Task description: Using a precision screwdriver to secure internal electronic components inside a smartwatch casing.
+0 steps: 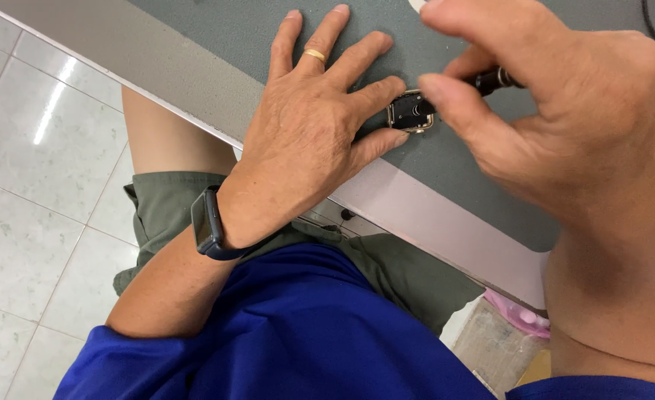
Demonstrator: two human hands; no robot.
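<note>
The left hand (309, 122) lies flat and open on the grey surface (216, 33), fingers spread; its thumb and forefinger frame a small square metal part (410, 112), touching its left edge and pinning it in place; one gold ring (314, 54) sits on the ring finger, and one dark watch (209, 226) wraps the wrist. The right hand (564, 126) is closed around a thin black tool (487, 80), pinched between thumb and fingers; the tool's tip meets the metal part from the right, though the exact point of contact is hidden by the thumb. The metal part, the only one of its kind in view, lies on the surface near its front edge, just right of the left hand and directly below and left of the right hand's fingertips; it is silver at the rim and dark in the middle, with small fittings too fine to make out.

Further out, a pale band (446, 222) runs along the near edge of the surface; below it are olive shorts (172, 207) and a blue shirt (298, 326); white floor tiles (31, 148) fill the left side. At the lower right, under the surface, sit one pink round object (516, 311) and one brownish box-like package (494, 344), both partly hidden; no labels can be seen on them.
</note>
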